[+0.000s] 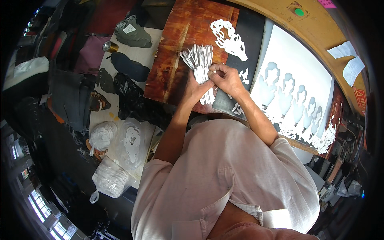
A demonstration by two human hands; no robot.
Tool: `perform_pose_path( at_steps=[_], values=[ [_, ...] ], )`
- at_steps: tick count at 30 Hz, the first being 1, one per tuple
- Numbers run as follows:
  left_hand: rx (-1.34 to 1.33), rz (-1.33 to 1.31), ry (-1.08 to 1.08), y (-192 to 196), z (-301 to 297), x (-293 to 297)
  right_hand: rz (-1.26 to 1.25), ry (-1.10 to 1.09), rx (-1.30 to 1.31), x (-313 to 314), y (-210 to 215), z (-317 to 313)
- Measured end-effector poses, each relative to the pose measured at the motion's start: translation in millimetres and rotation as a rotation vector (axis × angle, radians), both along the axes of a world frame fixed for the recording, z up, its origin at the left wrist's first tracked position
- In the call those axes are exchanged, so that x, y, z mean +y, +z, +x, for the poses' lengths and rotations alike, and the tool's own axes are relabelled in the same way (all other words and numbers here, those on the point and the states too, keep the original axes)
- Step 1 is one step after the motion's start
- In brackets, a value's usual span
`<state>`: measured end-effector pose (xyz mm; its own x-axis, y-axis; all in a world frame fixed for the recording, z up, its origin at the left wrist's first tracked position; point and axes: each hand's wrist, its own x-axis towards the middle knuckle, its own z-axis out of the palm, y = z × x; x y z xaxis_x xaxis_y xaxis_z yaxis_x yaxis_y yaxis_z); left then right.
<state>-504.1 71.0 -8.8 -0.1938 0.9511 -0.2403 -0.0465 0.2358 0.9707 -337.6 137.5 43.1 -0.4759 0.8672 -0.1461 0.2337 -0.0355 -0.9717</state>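
Note:
A thick stack of white cut-out pieces [202,58] stands on edge over the red-brown board, its looped ends fanned out at the far side. Wrapped round the stack from the left is my left hand [194,89], its thumb across the near part. My right hand [229,81] is closed in a pinch against the stack's right side; what its fingertips hold, if anything, is too small to make out. Beyond it, one white cut-out with chain-like loops and a pointed end [237,47] lies partly on the board. Small white oval scraps [244,76] lie beside my right hand.
The red-brown board [170,48] overlaps a dark surface. At right lies a large white sheet [294,46] with rows of cut-out holes, scraps along its near edge. A yellow machine beam [276,14] curves behind. Left are a grey-green shoe upper [134,35], a can [111,47] and bagged white pieces [110,178].

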Motion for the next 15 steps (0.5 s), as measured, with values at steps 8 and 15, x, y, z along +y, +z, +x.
perform_pose_path(
  at_steps=[8, 15],
  values=[
    [-0.015, -0.027, -0.024, 1.5, -0.7, -0.4, 0.077, -0.063, 0.013, -4.3, 7.7, -0.8],
    [0.057, 0.04, -0.004, -2.9, 1.2, 1.5, 0.573, 0.041, 0.044, 0.3, 7.2, -2.0]
  ],
)
